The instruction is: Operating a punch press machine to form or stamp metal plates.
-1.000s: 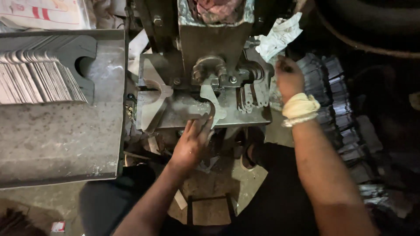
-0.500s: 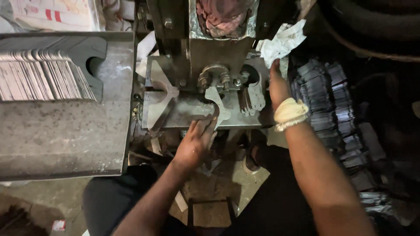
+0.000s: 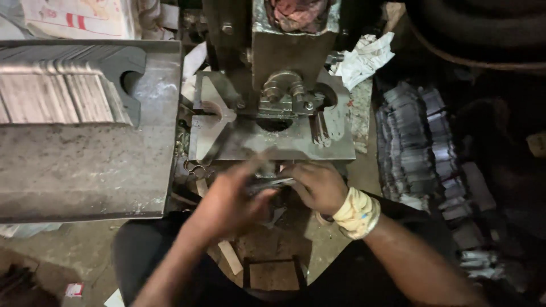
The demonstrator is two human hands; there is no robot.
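Seen from above, both hands meet just in front of a metal press machine (image 3: 273,102). The left hand (image 3: 230,202) and the right hand (image 3: 318,187), its wrist wrapped in cloth, close their fingers around a small dark metal piece (image 3: 267,183), blurred. A tray (image 3: 85,165) of stacked metal blanks (image 3: 57,94) sits left of the machine.
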